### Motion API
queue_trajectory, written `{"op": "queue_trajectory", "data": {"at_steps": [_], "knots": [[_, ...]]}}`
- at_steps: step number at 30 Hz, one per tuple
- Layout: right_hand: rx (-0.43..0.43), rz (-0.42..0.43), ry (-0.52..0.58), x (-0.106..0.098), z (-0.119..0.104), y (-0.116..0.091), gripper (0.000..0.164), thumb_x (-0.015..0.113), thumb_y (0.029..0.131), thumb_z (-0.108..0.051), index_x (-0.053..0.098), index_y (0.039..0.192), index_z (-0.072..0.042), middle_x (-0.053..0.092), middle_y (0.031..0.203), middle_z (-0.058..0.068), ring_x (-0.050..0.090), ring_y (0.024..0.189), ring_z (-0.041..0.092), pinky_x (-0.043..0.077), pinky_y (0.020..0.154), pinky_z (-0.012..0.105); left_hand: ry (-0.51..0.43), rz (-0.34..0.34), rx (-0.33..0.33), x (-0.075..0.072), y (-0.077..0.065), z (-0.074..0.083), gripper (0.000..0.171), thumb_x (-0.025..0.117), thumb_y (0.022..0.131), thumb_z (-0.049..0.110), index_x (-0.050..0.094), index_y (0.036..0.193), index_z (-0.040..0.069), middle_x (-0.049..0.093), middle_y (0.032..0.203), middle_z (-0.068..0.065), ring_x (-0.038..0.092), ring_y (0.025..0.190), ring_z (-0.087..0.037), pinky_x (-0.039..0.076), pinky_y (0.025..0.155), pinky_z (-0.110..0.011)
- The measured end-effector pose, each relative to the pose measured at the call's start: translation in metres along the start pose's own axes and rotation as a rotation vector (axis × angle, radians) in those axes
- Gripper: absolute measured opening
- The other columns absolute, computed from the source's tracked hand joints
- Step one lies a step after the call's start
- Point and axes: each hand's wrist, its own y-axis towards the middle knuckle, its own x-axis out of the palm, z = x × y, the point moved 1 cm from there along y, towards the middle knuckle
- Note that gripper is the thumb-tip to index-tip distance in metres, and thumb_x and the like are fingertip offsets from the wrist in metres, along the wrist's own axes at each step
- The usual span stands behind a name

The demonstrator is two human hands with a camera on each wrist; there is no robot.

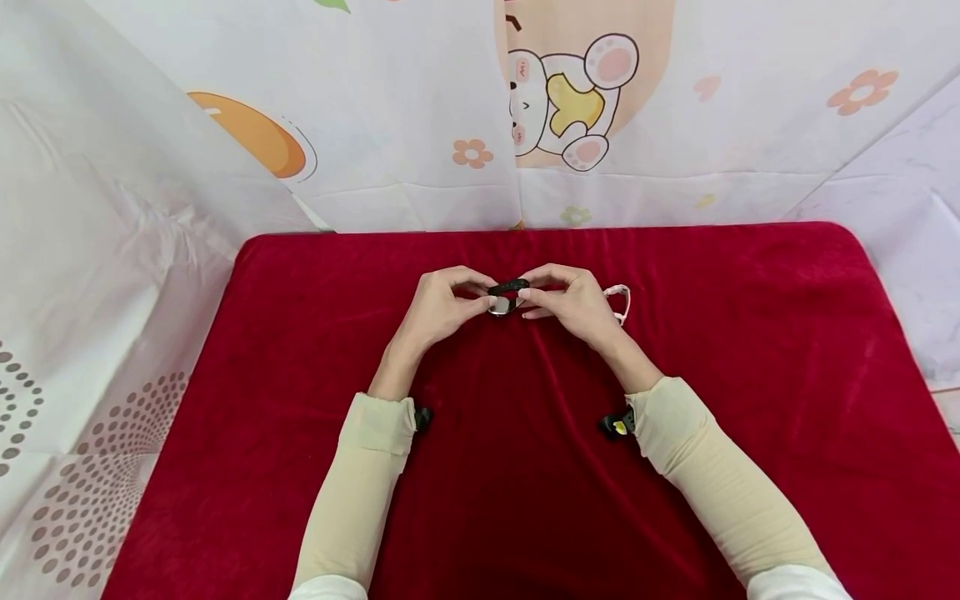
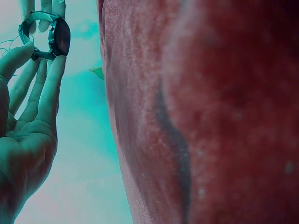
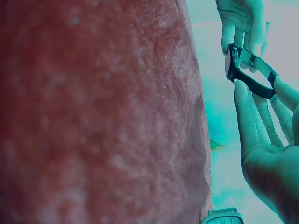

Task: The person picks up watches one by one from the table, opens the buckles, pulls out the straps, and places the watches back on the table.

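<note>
1. Left hand (image 1: 446, 308) and right hand (image 1: 576, 306) both have fingertips pinching the black watch (image 1: 508, 287), upper middle of the frame
2. Only fingertips on it, so an uneven tug could flip it loose imo
3. Pale loop (image 1: 626, 302) just right of them
4. Red cloth (image 1: 510, 500) below, cartoon-print curtain (image 1: 390, 100) across the top

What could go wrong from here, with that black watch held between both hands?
The black watch could slip: the left hand and right hand seem to hold it mainly by fingers and thumbs, above the red cloth.

The pale watch might get nudged, since in the head view it sits right beside the right hand, partly hidden by it.
</note>
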Motion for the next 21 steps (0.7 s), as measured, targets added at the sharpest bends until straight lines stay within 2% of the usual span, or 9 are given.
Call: {"op": "queue_trajectory", "data": {"at_steps": [7, 21], "knots": [[-0.039, 0.000, 0.012, 0.0003, 0.0006, -0.0014, 0.025, 0.073, 0.090, -0.004, 0.068, 0.111, 0.007, 0.068, 0.109, 0.020, 0.072, 0.092, 0.034, 0.059, 0.076, 0.045, -0.033, -0.001, -0.007, -0.0004, -0.0016, -0.0004, 0.015, 0.081, 0.084, 0.012, 0.079, 0.098, 0.016, 0.070, 0.094, 0.006, 0.067, 0.086, -0.009, 0.059, 0.073, -0.028], [-0.046, -0.016, 0.013, 0.0011, 0.0023, -0.0017, 0.022, 0.073, 0.089, -0.001, 0.069, 0.109, 0.006, 0.069, 0.107, 0.019, 0.073, 0.089, 0.031, 0.060, 0.075, 0.044, 0.004, -0.023, -0.022, -0.0011, -0.0034, -0.0017, 0.014, 0.079, 0.084, 0.012, 0.077, 0.098, 0.015, 0.069, 0.094, 0.007, 0.067, 0.085, -0.008, 0.058, 0.073, -0.028]]}}
